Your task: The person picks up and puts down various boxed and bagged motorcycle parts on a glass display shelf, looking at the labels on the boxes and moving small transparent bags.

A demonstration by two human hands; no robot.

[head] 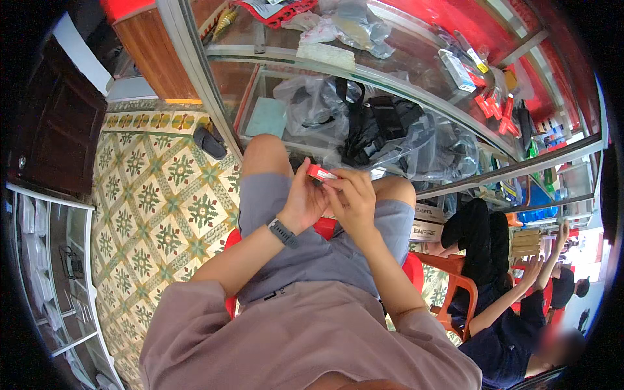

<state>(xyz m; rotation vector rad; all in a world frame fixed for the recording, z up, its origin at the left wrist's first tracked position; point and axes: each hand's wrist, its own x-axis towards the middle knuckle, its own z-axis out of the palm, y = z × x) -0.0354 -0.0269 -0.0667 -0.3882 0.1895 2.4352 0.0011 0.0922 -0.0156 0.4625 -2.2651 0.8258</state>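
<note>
A small red and white cardboard box (321,172) is held above my lap, between both hands. My left hand (306,200), with a dark watch (282,233) on its wrist, supports the box from the left, its thumb or a fingertip at the red end. My right hand (355,200) pinches the box's right end with bent fingers. The palm sides of the fingers are partly hidden. Below the hands are my grey shorts (312,265) and a red plastic chair (414,273).
Before my knees stands a glass display case (331,63) holding plastic bags, a black strapped bag (385,117) and red packages (507,114). On the right, a seated person (502,312) raises both arms beside an orange chair (451,287). A dark slipper (209,143) lies on the patterned tiles (168,195).
</note>
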